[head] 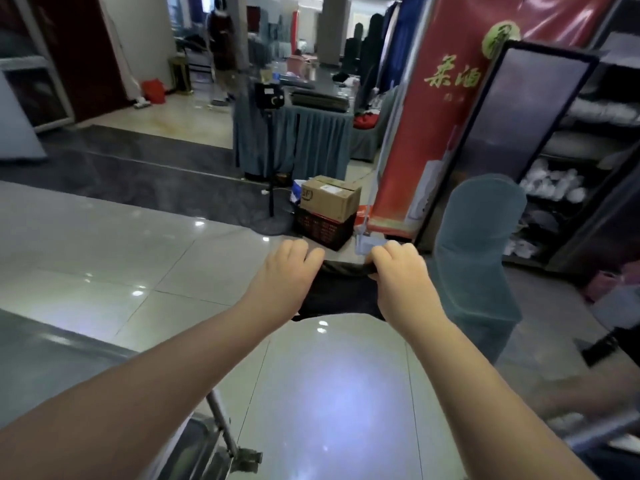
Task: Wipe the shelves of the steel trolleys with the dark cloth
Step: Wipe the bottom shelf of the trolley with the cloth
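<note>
I have both hands out in front of me, up in the air over the floor (104,254). The left hand (289,268) grips the left end of the cloth (341,296), with its fingers curled over the top edge. The right hand (398,271) grips the right end the same way. The fingers on both are bent tight on the cloth, not spread. The top edge is pulled straight between them, and the rest hangs down like a little flag. Its long side runs from left to right, across me.

The cloth touches no shelf now. It is well apart from any steel. The trolley (197,438) is low on my left, close to my body. I see its top shelf (41,351) above my left arm and a thin post (221,417) below it. So the shelf lies down and to the left of the fingers, and the left hand is the nearer one.

I think no wipe is going on here. To start one, I would bring the cloth down and back to the left and lay it flat on the top shelf.

Low on my right there is a blurry steel bar (595,427). It may be a second trolley, but I cannot tell. A chair (481,237) in a blue cover stands just past the right hand.
</note>
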`<state>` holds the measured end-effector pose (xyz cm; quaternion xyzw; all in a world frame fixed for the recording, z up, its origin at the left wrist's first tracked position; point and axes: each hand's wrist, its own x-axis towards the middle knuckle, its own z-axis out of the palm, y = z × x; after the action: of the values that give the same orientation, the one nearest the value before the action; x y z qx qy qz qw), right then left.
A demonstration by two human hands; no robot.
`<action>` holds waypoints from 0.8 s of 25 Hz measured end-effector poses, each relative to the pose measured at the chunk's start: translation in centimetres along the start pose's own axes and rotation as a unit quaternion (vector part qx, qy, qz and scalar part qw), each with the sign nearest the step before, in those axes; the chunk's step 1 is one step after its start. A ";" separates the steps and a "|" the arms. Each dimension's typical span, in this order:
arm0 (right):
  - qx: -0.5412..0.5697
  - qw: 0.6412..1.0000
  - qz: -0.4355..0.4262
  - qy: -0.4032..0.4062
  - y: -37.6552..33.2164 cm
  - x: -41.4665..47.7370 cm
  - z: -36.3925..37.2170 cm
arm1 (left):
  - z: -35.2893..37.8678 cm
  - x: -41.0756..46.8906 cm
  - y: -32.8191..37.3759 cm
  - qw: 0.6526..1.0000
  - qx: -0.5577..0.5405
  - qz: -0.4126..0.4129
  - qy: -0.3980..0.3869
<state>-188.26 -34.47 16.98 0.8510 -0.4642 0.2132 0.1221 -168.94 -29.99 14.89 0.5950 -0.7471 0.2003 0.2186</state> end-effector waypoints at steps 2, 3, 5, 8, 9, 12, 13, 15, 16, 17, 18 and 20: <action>0.011 0.998 -0.054 -0.012 2.2 4.7 3.0 | 2.2 2.4 -1.4 0.998 0.030 -0.059 -0.012; 0.026 0.997 -0.077 -0.013 2.8 7.2 4.4 | 3.1 3.5 -2.4 0.995 0.042 -0.088 -0.018; 0.056 0.990 -0.126 -0.018 2.9 12.4 7.3 | 4.7 5.2 -5.1 0.987 0.055 -0.148 -0.032; 0.105 0.974 -0.198 -0.026 0.5 19.6 12.0 | 6.8 6.3 -10.1 0.962 0.079 -0.259 -0.024; 0.131 0.967 -0.217 -0.025 -0.7 21.9 13.7 | 7.3 6.5 -12.0 0.951 0.087 -0.296 -0.018; 0.207 0.944 -0.257 -0.024 -5.2 28.6 18.9 | 8.9 7.3 -18.5 0.924 0.100 -0.369 0.018; 0.231 0.936 -0.264 -0.029 -6.8 30.6 20.5 | 9.3 7.6 -20.8 0.919 0.103 -0.379 0.027; 0.262 0.925 -0.271 -0.053 -9.6 34.8 23.5 | 10.2 8.3 -25.5 0.912 0.118 -0.392 0.035; 0.263 0.921 -0.280 -0.061 -10.7 36.7 24.7 | 10.7 8.8 -27.6 0.907 0.128 -0.400 0.030; 0.258 0.918 -0.295 -0.062 -11.6 38.6 25.9 | 11.3 9.2 -29.4 0.902 0.137 -0.409 0.021; 0.255 0.912 -0.316 -0.063 -12.5 40.6 27.1 | 11.9 9.6 -31.2 0.897 0.146 -0.416 0.014; 0.238 0.896 -0.369 -0.066 -14.1 44.7 29.3 | 13.5 10.5 -34.3 0.891 0.168 -0.422 0.012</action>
<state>-147.75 -71.72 12.37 0.9769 -0.0595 0.2001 -0.0452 -138.72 -53.20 11.07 0.8795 -0.3782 0.2192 0.1880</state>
